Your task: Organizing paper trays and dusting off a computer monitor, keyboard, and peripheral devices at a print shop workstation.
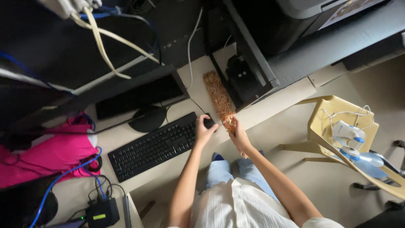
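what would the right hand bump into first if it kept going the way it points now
Probably the black computer tower: the right hand points up the desk along the orange duster it grips, whose far end lies beside the tower. Depth is unclear.

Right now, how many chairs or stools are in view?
1: a yellow plastic stool stands on the floor right of the desk, holding a small white and blue fan. Others may be hidden past the frame edges.

Orange fluffy duster [219, 99], black keyboard [158, 144], pink bag [50, 154].
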